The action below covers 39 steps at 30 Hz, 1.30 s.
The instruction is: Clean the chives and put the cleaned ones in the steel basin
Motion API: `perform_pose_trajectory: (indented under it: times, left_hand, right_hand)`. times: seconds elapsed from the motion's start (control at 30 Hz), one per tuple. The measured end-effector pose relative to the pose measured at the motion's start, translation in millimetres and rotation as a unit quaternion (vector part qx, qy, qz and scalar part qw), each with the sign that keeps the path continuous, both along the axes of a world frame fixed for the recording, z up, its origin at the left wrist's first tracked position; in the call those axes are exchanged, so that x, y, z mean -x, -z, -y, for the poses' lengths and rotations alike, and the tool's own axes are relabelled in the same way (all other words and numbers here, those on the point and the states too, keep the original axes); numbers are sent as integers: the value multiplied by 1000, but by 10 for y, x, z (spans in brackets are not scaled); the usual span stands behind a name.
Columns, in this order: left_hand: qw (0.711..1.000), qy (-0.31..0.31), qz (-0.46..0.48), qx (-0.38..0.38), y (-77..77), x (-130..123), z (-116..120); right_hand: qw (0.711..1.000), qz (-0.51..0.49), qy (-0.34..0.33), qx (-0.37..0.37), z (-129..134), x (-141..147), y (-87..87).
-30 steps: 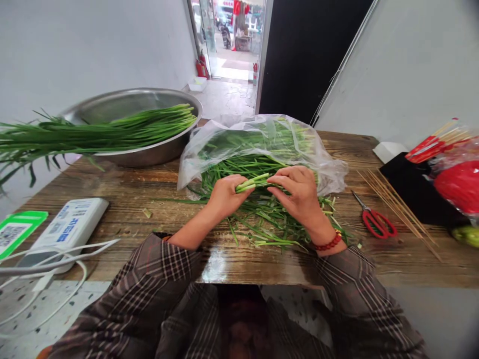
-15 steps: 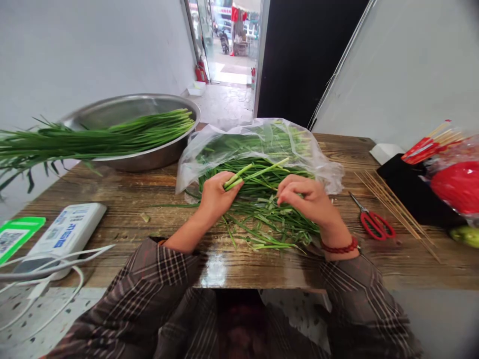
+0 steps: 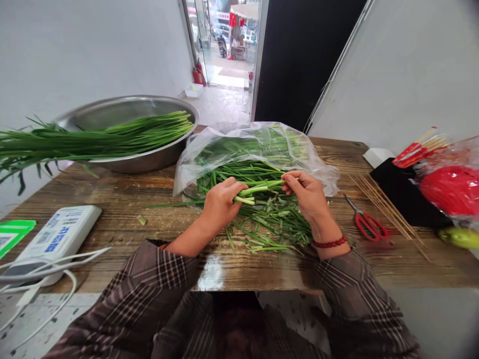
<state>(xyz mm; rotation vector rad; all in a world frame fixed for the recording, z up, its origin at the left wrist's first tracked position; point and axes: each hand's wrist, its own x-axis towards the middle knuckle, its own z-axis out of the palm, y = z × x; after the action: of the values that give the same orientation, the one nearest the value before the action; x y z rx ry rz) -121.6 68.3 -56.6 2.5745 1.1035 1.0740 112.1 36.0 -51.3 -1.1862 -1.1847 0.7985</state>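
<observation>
A few garlic chive stems [image 3: 258, 189] are gripped in the left hand [image 3: 223, 198] with fingers closed round them; one thin stem is pinched between thumb and fingertips of the right hand [image 3: 310, 199]. The stems are held above the loose trimmings [image 3: 275, 222], in front of the plastic bag [image 3: 330, 175]. The thin stem could be snapped or let slip if pulled too hard — a fingertip pinch only. Held stems could be mixed into the trimmings if dropped, being right over them. The long chive bundle [image 3: 138, 133] could be tipped out if the steel basin [image 3: 149, 162] were knocked, since its leaves overhang the rim. Blue Chinese lettering is printed on the white device [image 3: 60, 232] — too small to be read surely. Part of a green-bordered card [image 3: 22, 233] is seen, nothing legible. No brand can be confirmed.
</observation>
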Motion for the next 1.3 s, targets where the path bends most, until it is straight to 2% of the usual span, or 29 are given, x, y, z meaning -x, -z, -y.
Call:
perform_pose_trajectory:
  times: [0.07, 0.17, 0.27, 0.37, 0.5, 0.6, 0.67, 0.73, 0.8, 0.9, 0.97, 1.03, 1.17, 1.3]
  left_hand:
    - [1000, 19, 19, 7, 14, -5, -2]
    - [995, 35, 95, 25, -37, -15, 17]
    - [986, -2, 163, 36, -155, -28, 70]
    - [982, -26, 184, 40, -248, -45, 113]
    - [983, 54, 164, 59, -210, -80, 107]
    - [984, 113, 90, 107, -107, -110, 83]
    - [982, 129, 33, 132, -53, -122, 71]
    - [982, 122, -5, 143, -30, -123, 58]
    - [985, 98, -12, 143, -39, -110, 38]
    - [988, 53, 33, 140, -89, -74, 0]
    - [985, 27, 88, 145, -128, -51, -16]
    - [975, 14, 140, 172, -162, -36, -19]
    - [956, 27, 191, 223, -196, -30, -12]
    - [965, -26, 185, 185, -206, -29, -16]
  right_hand:
    - [1000, 2, 15, -15, 0, -3, -12]
    - [998, 37, 27, -40, 31, -2, -52]
    - [995, 85, 15, -56, 76, 28, -86]
    - [991, 118, -2, -64, 118, 96, -91]
    - [982, 161, -13, -96, 182, 238, -75]
    - [966, 225, -9, -128, 240, 346, -74]
    - [956, 259, -17, -140, 265, 384, -77]
    - [958, 253, -23, -131, 260, 370, -75]
    - [972, 204, 2, -117, 221, 298, -67]
    - [982, 142, 75, -101, 128, 126, -50]
    - [978, 170, 86, -85, 78, 23, -45]
    - [962, 254, 67, -78, 54, -37, -44]
    - [893, 444, 28, -74, 67, -41, -35]
    - [840, 541, 17, -46, 82, -11, -9]
